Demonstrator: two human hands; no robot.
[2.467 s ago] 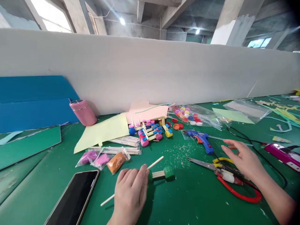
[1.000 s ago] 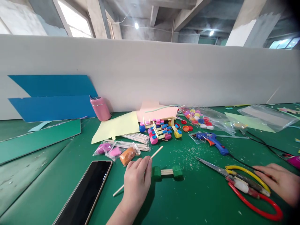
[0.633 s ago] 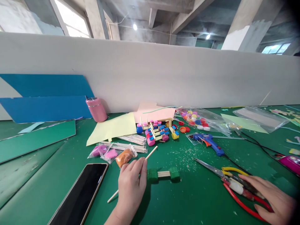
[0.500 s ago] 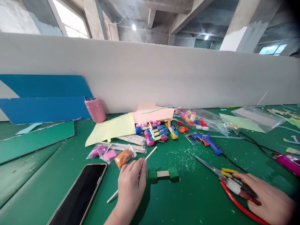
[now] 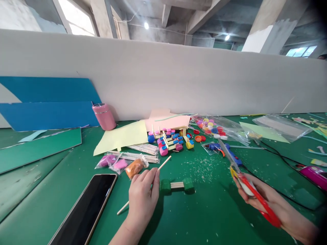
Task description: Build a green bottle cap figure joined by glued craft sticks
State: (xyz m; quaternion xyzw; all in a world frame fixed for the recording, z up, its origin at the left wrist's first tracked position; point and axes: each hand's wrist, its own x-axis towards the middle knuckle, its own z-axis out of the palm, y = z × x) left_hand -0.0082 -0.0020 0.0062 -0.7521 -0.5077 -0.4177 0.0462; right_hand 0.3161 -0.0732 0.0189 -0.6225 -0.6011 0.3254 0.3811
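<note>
My left hand point(image 5: 143, 194) is closed around a thin wooden stick point(image 5: 165, 162), whose two ends show above and below the fist. Just right of it, two green blocks point(image 5: 189, 185) joined by several short wooden sticks point(image 5: 177, 185) lie on the green table point(image 5: 199, 217). Raised over the table at the right, my right hand point(image 5: 265, 194) grips scissors point(image 5: 228, 154) with red handles, a yellow part near the blades and a whitish piece along the grip. The blades point away from me, partly covering a blue glue gun point(image 5: 235, 157).
A phone point(image 5: 85, 207) lies left of my left hand. Bagged clay point(image 5: 135, 168), bundled sticks point(image 5: 143, 157) and small coloured assemblies point(image 5: 171, 141) lie ahead. Behind are a pink canister point(image 5: 104, 117) and a bag of bottle caps point(image 5: 212, 127). Black cables point(image 5: 278, 158) cross the right side.
My right hand has picked up the scissors from the table and moved them up and left, with the blades turned more forward. My left hand still holds the stick in about the same place.
</note>
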